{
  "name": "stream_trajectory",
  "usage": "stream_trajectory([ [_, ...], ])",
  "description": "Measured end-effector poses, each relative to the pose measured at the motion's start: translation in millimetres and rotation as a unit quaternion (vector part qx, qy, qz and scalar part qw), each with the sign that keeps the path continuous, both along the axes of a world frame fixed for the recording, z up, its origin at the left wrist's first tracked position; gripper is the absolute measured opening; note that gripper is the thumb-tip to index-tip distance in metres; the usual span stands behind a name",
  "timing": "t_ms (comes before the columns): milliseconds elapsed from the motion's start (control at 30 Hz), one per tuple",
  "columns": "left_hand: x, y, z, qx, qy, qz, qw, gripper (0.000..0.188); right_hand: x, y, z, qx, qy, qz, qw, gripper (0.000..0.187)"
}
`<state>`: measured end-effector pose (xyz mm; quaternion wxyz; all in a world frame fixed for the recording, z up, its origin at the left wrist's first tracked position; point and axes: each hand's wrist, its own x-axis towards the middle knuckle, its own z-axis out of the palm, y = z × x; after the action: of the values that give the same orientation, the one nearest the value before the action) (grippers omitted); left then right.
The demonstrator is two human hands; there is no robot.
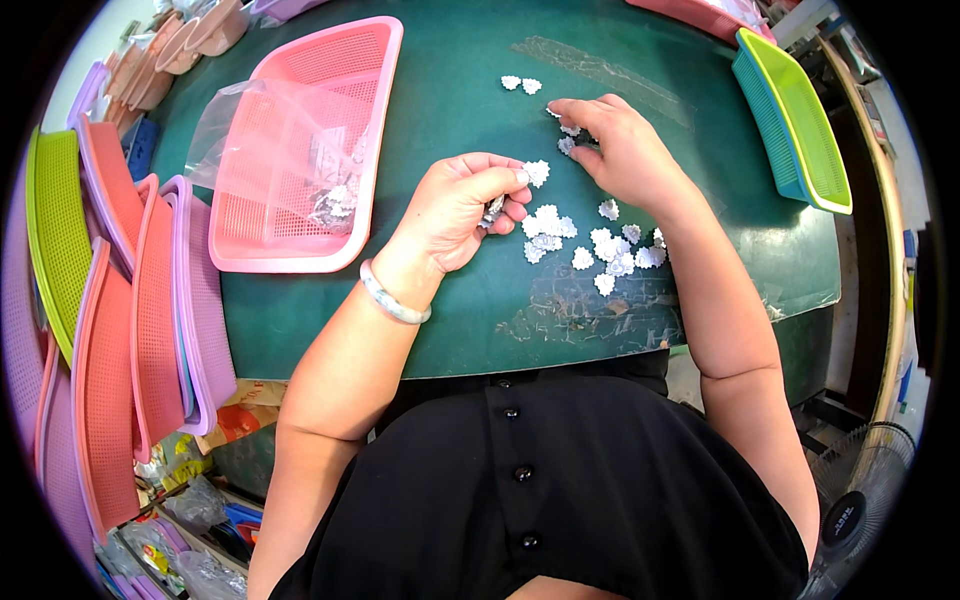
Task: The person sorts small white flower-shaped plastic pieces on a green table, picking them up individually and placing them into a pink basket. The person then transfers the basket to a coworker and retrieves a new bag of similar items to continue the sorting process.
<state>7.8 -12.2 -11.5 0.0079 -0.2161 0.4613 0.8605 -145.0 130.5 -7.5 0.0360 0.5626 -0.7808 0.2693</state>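
Green table [440, 110] | pink basket [290, 263] | silvery scalloped pieces [620, 263] | teal-and-lime basket [800, 115]

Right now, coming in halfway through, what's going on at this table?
A person is handling small, pale, scalloped pieces at a green table. The left hand pinches one piece between its fingers, while the right hand is over a few others farther back; whether it grips any is unclear. Loose pieces lie scattered nearer the person. To the left, a pink basket holds a clear plastic bag with more pieces showing inside the basket.
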Motion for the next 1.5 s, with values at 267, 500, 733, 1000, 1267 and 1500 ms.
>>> stream_trajectory([
  [267,0.8,3.6,4.3,-0.163,-0.040,-0.091,0.982,0.010,-0.8,0.3,0.8,0.017,-0.033,0.012,0.999,0.041],
  [500,0.0,6.4,5.7,-0.176,-0.057,-0.083,0.979,0.014,-1.3,-0.9,3.8,0.016,-0.087,0.021,0.996,0.046],
  [733,-1.7,4.4,1.6,-0.095,-0.018,-0.051,0.994,0.019,4.4,-1.0,15.2,-0.074,-0.530,0.060,0.843,0.046],
  [1000,-0.2,2.5,2.9,0.067,-0.025,-0.071,0.995,0.018,17.8,-1.8,19.1,-0.091,-0.564,0.097,0.815,0.047],
  [1267,-1.4,2.8,-1.1,0.030,-0.004,0.015,0.999,0.011,17.2,-2.7,12.6,-0.098,-0.478,0.145,0.861,0.051],
  [1500,-1.5,7.2,1.4,0.031,-0.006,0.037,0.999,0.010,18.5,-3.1,11.0,-0.066,-0.471,0.180,0.861,0.053],
])
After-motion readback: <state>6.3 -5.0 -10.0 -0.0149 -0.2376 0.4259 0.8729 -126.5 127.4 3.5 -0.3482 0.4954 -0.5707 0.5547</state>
